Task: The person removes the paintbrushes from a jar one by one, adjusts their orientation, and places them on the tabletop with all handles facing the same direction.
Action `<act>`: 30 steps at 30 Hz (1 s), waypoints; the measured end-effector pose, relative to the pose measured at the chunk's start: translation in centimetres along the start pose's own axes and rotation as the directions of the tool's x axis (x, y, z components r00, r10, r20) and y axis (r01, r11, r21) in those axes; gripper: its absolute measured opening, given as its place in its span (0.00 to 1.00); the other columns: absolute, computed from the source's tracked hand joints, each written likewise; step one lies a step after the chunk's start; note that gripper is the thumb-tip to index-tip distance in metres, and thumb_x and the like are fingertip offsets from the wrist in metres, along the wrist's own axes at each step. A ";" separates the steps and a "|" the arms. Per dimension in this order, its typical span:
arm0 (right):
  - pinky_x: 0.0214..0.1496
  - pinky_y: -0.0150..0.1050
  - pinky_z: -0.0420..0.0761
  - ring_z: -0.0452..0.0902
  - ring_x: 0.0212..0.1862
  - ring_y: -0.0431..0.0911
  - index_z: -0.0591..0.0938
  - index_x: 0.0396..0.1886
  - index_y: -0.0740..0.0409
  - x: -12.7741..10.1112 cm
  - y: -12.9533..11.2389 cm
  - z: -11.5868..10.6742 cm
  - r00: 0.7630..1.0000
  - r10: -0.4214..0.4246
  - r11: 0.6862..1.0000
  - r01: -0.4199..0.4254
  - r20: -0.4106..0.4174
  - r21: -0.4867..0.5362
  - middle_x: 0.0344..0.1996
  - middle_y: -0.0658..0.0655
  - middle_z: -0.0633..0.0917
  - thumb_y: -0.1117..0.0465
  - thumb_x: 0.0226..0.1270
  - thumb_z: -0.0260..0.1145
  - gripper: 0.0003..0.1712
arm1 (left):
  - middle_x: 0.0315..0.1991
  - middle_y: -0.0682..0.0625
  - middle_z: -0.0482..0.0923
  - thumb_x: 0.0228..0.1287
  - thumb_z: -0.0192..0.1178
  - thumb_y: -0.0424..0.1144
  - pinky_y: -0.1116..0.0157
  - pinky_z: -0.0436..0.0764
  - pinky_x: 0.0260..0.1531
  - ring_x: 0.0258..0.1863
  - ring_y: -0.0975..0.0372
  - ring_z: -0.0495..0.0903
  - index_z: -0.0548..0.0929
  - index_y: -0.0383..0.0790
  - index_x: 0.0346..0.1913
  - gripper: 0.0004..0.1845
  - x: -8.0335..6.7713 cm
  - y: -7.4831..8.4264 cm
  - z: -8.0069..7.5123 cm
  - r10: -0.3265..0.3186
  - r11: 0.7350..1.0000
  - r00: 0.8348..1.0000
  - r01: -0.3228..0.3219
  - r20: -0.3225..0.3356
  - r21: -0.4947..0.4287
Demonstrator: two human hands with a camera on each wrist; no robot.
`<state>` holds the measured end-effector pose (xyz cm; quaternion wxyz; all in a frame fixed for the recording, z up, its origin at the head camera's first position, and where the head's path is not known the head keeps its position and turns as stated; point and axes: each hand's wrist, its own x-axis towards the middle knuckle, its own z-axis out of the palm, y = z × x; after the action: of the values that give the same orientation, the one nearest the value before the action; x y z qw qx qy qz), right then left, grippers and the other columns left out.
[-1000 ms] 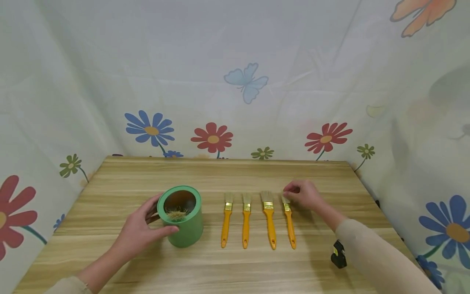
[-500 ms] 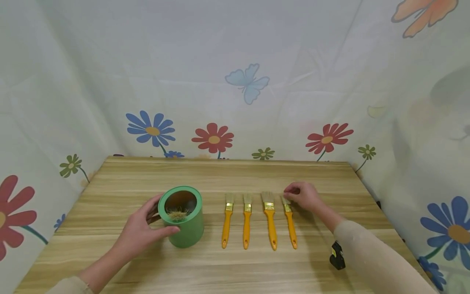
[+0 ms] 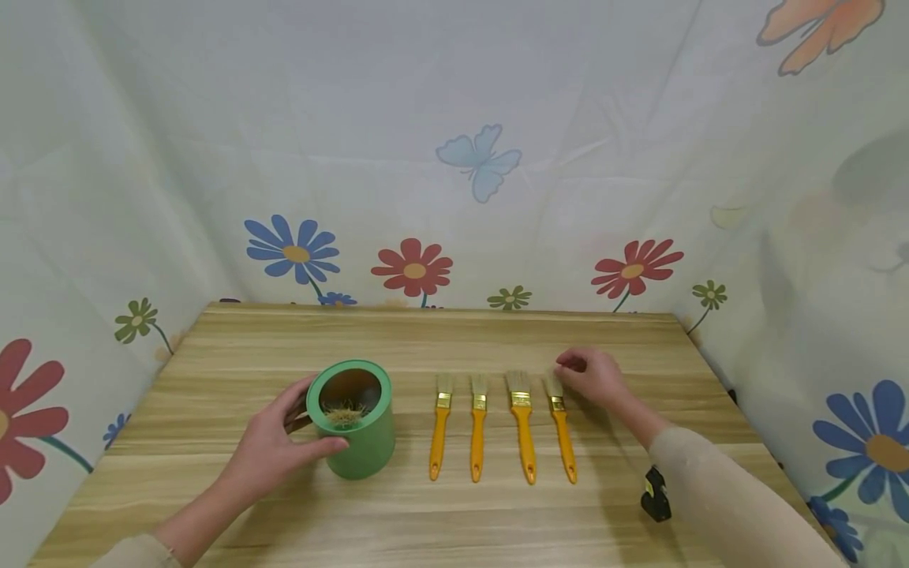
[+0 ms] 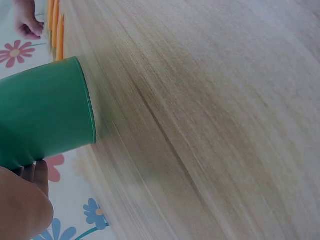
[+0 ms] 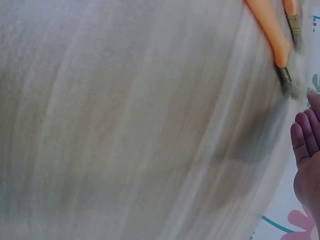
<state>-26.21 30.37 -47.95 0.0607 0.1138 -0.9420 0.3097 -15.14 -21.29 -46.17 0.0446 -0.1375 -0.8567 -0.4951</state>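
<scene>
Left hand (image 3: 273,442) curled round green cup (image 3: 353,418), smooth cylinder, upright near desk's (image 3: 454,339) left-front area; straw-like fibres inside, bottom hidden. Right hand (image 3: 592,377) beside bristles of rightmost brush (image 3: 561,426); fingers curled, contact unclear. Four brushes in a row mid-desk: orange handles, brass ferrules, pale bristles. Wood-grain top. Right wrist view blurred.

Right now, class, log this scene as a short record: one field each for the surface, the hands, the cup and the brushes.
surface: wooden table
left hand: grips the green cup
right hand: fingers curled beside the bristles of the rightmost brush
cup: upright, straw-like fibres inside
brushes: four, orange handles, side by side right of the cup, bristles pointing away
other: small black and yellow item by the right sleeve
</scene>
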 end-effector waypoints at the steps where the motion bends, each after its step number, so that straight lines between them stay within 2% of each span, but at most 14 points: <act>1: 0.47 0.48 0.89 0.84 0.40 0.50 0.89 0.46 0.66 0.0 -0.1 -0.1 1.000 0.005 1.000 -0.005 -0.002 0.005 0.39 0.59 0.90 0.65 0.74 0.73 0.08 | 0.71 0.43 0.79 0.56 0.84 0.48 0.48 0.85 0.63 0.70 0.46 0.78 0.69 0.46 0.79 0.50 0.0 0.0 0.0 0.001 1.000 1.000 -0.001 0.000 0.000; 5: 0.51 0.51 0.90 0.84 0.44 0.52 0.88 0.52 0.66 0.1 -0.7 -0.7 0.999 0.038 0.999 -0.038 -0.002 0.023 0.44 0.61 0.90 0.62 0.75 0.73 0.13 | 0.71 0.42 0.79 0.56 0.84 0.47 0.47 0.85 0.63 0.69 0.45 0.78 0.69 0.46 0.79 0.50 0.0 0.0 0.0 0.000 1.000 1.000 0.000 -0.001 0.002; 8: 0.55 0.54 0.90 0.85 0.47 0.55 0.86 0.57 0.68 0.2 -1.2 -1.1 1.000 0.031 0.999 -0.031 -0.006 0.024 0.47 0.62 0.89 0.60 0.75 0.73 0.19 | 0.71 0.42 0.78 0.56 0.84 0.47 0.47 0.85 0.63 0.70 0.45 0.78 0.69 0.46 0.80 0.50 0.0 0.1 0.0 -0.002 1.000 1.000 0.002 -0.001 0.003; 16: 0.60 0.57 0.89 0.87 0.54 0.57 0.86 0.61 0.63 0.5 -4.3 -2.1 0.996 -0.088 0.995 0.089 -0.019 0.041 0.55 0.64 0.89 0.57 0.73 0.76 0.23 | 0.71 0.41 0.78 0.56 0.84 0.48 0.47 0.85 0.64 0.70 0.45 0.78 0.69 0.45 0.80 0.50 -0.1 0.3 -0.1 -0.002 1.000 1.000 0.002 0.000 0.009; 23: 0.66 0.59 0.85 0.85 0.61 0.59 0.85 0.65 0.62 0.7 -8.4 -2.5 0.983 -0.182 0.979 0.180 0.015 0.096 0.61 0.63 0.87 0.57 0.72 0.77 0.26 | 0.71 0.42 0.78 0.56 0.84 0.47 0.46 0.85 0.64 0.70 0.45 0.78 0.69 0.46 0.80 0.50 -0.1 0.5 -0.1 -0.001 1.000 1.000 0.001 0.000 0.005; 30: 0.71 0.55 0.83 0.82 0.66 0.57 0.83 0.69 0.59 0.8 -11.9 -2.0 0.965 -0.255 0.961 0.245 0.065 0.131 0.65 0.59 0.86 0.55 0.71 0.78 0.30 | 0.71 0.41 0.78 0.57 0.84 0.47 0.46 0.85 0.64 0.70 0.44 0.78 0.69 0.44 0.80 0.50 -0.2 0.8 -0.1 -0.004 1.000 1.000 0.004 0.002 0.010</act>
<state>-23.90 22.14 -39.44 0.0541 0.2477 -0.9012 0.3516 -14.74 -21.05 -45.42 0.0435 -0.1363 -0.8593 -0.4910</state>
